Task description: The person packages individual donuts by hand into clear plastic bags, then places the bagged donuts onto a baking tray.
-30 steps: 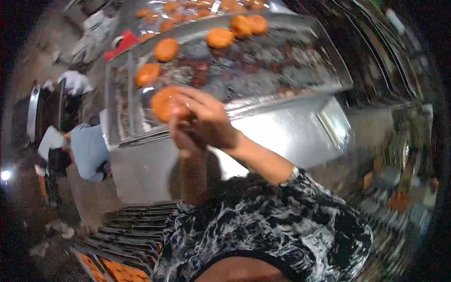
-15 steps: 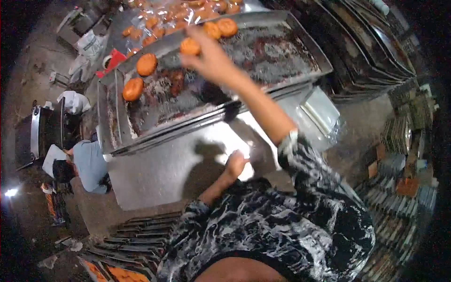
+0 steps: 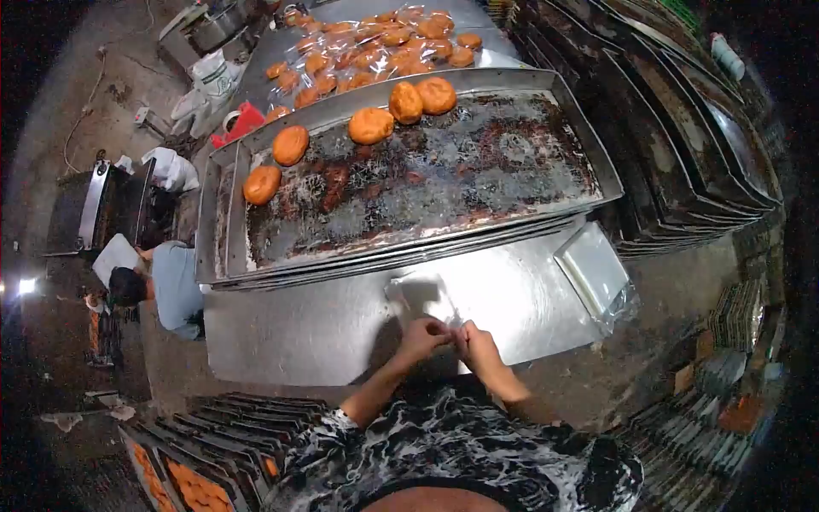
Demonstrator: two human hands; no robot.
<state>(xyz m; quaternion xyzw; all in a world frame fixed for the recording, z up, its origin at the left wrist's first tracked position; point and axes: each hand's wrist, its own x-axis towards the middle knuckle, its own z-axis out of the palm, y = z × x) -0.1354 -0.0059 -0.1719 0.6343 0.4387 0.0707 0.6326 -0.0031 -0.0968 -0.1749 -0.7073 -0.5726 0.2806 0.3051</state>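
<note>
A: Head view, item one: the left hand point(image 3: 422, 334) and the right hand point(image 3: 476, 341) are seen close together at the near edge of a steel table point(image 3: 324, 324), fingertips almost touching.

B: Grip recorded?

A: Both sets of fingers are pinched shut on a clear plastic bag point(image 3: 422, 294), which is spread flat on the table just beyond the hands. How much of the bag is caught cannot be told.

B: Item two?

A: A large baking tray point(image 3: 589, 145) is set on a stack of like trays, across the far side of the table. Five browned buns point(image 3: 371, 125) are ranged along its far edge; the rest of its floor is stained dark.

B: Further entries?

A: Bagged buns point(image 3: 384, 38) are laid out on the surface behind the tray. A pile of clear bags point(image 3: 595, 271) is noted at the table's right end. Dark empty trays point(image 3: 682, 154) are stacked at right. A seated person point(image 3: 162, 286) is listed at left, well apart from the hands.
</note>
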